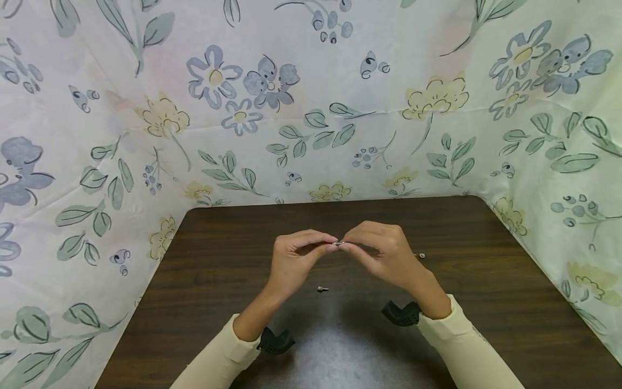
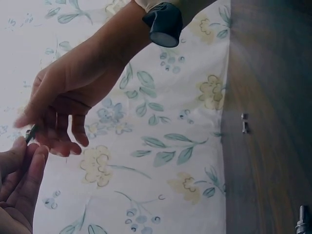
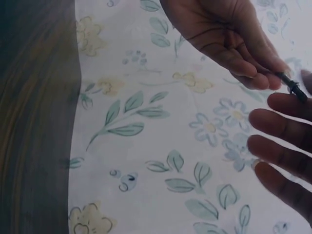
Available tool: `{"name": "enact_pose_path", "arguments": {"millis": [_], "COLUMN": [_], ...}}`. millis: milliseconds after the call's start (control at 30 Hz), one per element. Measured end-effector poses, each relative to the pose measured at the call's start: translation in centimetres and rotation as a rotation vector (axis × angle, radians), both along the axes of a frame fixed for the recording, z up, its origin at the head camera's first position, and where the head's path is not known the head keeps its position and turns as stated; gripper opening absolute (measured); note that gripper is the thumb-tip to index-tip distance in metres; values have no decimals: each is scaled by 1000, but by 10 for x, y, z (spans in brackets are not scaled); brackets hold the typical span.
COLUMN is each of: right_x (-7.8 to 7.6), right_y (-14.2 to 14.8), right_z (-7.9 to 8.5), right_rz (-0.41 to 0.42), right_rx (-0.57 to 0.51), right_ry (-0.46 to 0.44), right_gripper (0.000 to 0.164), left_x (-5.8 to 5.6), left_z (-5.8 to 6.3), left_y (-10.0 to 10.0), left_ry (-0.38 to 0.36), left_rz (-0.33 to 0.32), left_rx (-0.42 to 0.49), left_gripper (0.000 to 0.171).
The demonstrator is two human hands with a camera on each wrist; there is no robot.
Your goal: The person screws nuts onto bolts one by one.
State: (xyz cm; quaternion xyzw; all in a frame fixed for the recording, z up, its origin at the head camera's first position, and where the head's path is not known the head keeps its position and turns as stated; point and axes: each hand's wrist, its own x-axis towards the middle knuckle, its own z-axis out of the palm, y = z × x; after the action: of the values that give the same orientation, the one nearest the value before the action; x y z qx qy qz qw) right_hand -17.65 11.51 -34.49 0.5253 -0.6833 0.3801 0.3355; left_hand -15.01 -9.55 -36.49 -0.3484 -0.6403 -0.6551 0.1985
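Above the table, the left hand [image 1: 293, 259] and right hand [image 1: 384, 251] meet fingertip to fingertip at a small dark metal bolt [image 3: 291, 85]. Thumb and fingers of the left hand pinch one end of it. The right hand's thumb and index finger pinch the other end, and its remaining fingers spread apart in the right wrist view. A ring-like piece, seemingly a nut [image 3: 294, 87], sits around the bolt's middle. Fingertips partly cover both ends. Below the hands, another bolt [image 1: 323, 289] lies on the table, with a wider piece at its left end.
On the dark wooden table [image 1: 218, 270], a small round metal piece [image 1: 421, 255] lies beside the right wrist. The left wrist view shows it near a short bolt-like piece [image 2: 245, 127]. Floral cloth [image 1: 311, 124] surrounds the table's back and sides. Black wrist mounts [image 1: 276, 341] hang under both forearms.
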Motion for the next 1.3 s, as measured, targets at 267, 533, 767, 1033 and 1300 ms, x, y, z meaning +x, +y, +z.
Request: {"name": "enact_pose_path", "arguments": {"millis": [267, 533, 767, 1033, 1300], "right_x": [0, 0, 1, 0, 1], "right_y": [2, 2, 1, 0, 2], "right_z": [1, 3, 2, 0, 1], "right_rz": [-13, 9, 6, -17, -31], "right_rx": [-4, -2, -4, 0, -2], "right_ry": [-16, 38, 40, 24, -16], "right_gripper": [32, 17, 18, 22, 34], "left_x": [-1, -1, -1, -1, -1], "left_z": [0, 0, 0, 0, -1], "left_y": [-1, -1, -1, -1, -1], "left_ry": [5, 2, 0, -3, 1], "left_rz": [21, -2, 3, 4, -5], "left_rx": [1, 18, 6, -1, 8], "left_gripper": [12, 13, 12, 13, 11]}}
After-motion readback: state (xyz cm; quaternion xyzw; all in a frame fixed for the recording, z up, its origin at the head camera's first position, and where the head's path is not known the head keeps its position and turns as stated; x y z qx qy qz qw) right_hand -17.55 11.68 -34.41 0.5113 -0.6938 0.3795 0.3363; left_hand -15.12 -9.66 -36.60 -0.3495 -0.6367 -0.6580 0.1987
